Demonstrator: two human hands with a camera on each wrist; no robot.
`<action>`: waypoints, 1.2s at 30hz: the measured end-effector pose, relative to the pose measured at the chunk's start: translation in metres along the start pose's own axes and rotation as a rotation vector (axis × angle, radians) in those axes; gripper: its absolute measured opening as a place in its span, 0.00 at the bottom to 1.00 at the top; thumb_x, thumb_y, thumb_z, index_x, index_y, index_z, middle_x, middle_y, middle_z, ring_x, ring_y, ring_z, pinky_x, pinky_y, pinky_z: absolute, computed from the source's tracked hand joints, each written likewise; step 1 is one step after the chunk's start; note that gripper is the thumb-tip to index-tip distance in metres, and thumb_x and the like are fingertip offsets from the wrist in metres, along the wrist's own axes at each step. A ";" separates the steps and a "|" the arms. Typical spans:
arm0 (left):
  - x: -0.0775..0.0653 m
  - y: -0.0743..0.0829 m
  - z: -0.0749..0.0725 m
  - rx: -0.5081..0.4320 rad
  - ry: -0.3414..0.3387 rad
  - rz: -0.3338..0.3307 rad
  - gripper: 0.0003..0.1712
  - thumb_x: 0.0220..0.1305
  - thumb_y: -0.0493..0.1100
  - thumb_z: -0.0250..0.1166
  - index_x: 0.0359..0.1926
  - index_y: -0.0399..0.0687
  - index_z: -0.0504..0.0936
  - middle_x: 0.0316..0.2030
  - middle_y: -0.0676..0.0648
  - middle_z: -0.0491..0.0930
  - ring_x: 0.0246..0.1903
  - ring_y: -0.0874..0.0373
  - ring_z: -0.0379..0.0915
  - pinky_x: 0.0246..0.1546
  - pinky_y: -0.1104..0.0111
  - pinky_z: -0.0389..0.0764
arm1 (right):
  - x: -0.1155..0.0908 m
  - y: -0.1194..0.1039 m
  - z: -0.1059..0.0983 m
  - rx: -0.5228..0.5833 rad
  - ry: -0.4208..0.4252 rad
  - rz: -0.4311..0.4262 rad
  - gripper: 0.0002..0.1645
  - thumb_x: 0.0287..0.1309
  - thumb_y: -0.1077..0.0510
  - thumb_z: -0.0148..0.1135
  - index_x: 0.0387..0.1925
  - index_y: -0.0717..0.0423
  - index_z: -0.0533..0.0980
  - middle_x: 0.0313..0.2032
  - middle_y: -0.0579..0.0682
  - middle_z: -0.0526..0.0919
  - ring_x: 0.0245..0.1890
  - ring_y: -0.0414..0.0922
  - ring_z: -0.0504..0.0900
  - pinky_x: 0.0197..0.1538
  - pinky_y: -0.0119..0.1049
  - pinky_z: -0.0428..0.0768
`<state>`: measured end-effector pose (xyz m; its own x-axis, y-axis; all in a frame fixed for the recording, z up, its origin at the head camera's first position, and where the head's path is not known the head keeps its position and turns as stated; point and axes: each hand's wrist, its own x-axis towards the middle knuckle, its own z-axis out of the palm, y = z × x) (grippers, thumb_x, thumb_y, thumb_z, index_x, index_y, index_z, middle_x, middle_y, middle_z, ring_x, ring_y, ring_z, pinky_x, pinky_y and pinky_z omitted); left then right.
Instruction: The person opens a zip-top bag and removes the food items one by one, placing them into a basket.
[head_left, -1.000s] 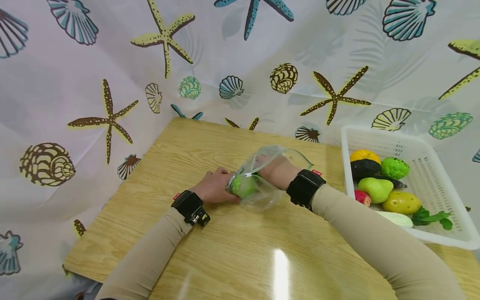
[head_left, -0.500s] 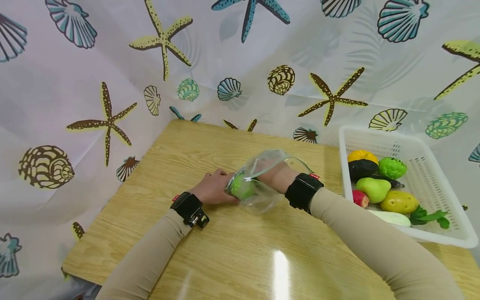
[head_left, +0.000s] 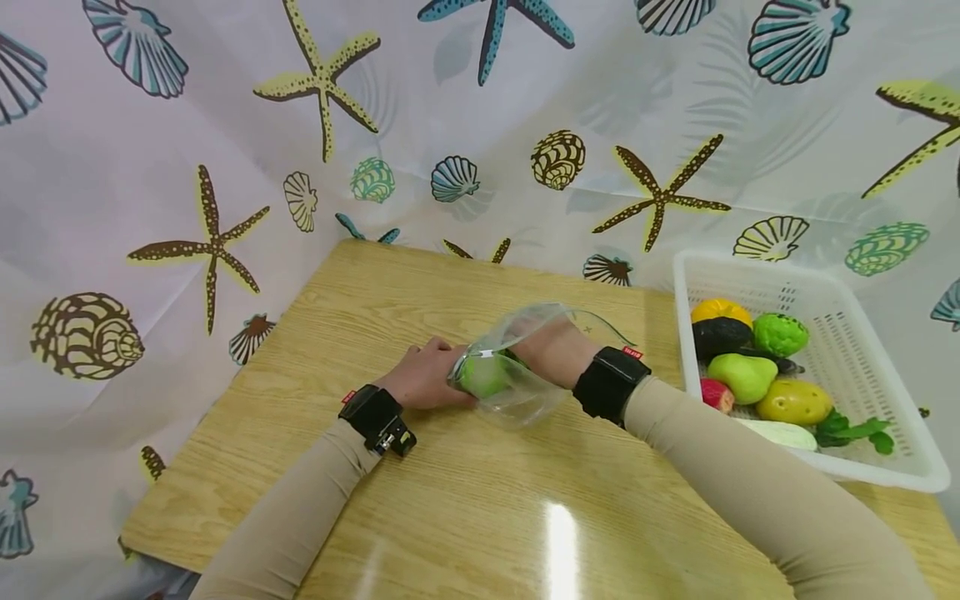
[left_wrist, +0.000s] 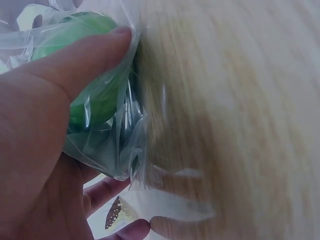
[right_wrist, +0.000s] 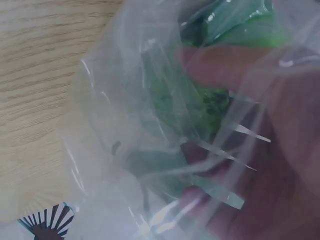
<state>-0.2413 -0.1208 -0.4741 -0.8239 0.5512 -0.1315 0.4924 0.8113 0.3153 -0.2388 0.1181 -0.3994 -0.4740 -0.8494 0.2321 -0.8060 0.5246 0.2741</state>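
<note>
A clear plastic zip bag with a small white slider lies tilted on the table, its mouth toward my right hand. Inside it, at the left end, sits a round light-green piece of produce. My left hand grips the bag from outside, thumb over the green piece in the left wrist view. My right hand reaches inside the bag. In the right wrist view its thumb and fingers hold a mottled green item, blurred by the plastic.
On the wooden table, a white plastic basket stands at the right. It holds a green pear, a yellow potato-shaped piece, a dark avocado-like piece and several others. A shell-patterned curtain hangs behind.
The bag's upper edge around my right wrist has dropped a little and shifted. Both hands stay in nearly the same place, the right still inside the bag. The basket's contents look the same.
</note>
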 end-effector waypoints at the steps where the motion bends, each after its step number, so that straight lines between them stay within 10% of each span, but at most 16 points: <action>1: 0.000 0.000 0.000 0.002 0.003 0.002 0.51 0.48 0.73 0.64 0.70 0.60 0.61 0.56 0.51 0.71 0.57 0.57 0.55 0.53 0.49 0.62 | 0.000 -0.001 0.001 -0.008 -0.031 0.023 0.06 0.56 0.66 0.62 0.26 0.53 0.78 0.31 0.52 0.80 0.32 0.46 0.75 0.35 0.42 0.78; 7: 0.000 0.000 0.001 0.004 0.004 0.008 0.51 0.48 0.71 0.65 0.71 0.60 0.60 0.56 0.51 0.71 0.57 0.57 0.55 0.52 0.49 0.62 | 0.006 -0.002 0.006 -0.044 -0.321 0.122 0.05 0.60 0.63 0.59 0.32 0.50 0.80 0.35 0.49 0.80 0.36 0.45 0.74 0.41 0.40 0.77; 16: 0.002 -0.005 0.004 0.005 0.013 -0.002 0.55 0.46 0.73 0.64 0.72 0.59 0.56 0.56 0.50 0.70 0.57 0.57 0.55 0.52 0.49 0.62 | -0.002 0.005 -0.002 0.056 -0.126 -0.004 0.24 0.45 0.57 0.70 0.47 0.59 0.77 0.45 0.53 0.77 0.48 0.49 0.70 0.52 0.44 0.74; 27: 0.000 -0.002 0.002 -0.019 -0.007 -0.008 0.57 0.46 0.73 0.65 0.73 0.60 0.54 0.58 0.49 0.69 0.58 0.56 0.53 0.54 0.47 0.59 | -0.012 0.008 -0.029 0.276 -0.265 0.115 0.35 0.44 0.46 0.70 0.55 0.54 0.73 0.43 0.48 0.76 0.41 0.43 0.72 0.45 0.42 0.76; 36: -0.001 0.000 0.002 -0.038 -0.039 -0.045 0.40 0.47 0.72 0.65 0.59 0.58 0.77 0.57 0.45 0.64 0.57 0.56 0.53 0.54 0.51 0.58 | -0.019 0.005 -0.066 0.406 -0.244 0.156 0.45 0.48 0.41 0.68 0.63 0.62 0.68 0.57 0.56 0.75 0.55 0.48 0.70 0.56 0.46 0.72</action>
<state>-0.2404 -0.1211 -0.4759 -0.8333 0.5219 -0.1826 0.4431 0.8279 0.3440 -0.2107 0.1404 -0.3405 -0.6297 -0.7768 0.0033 -0.7691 0.6228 -0.1434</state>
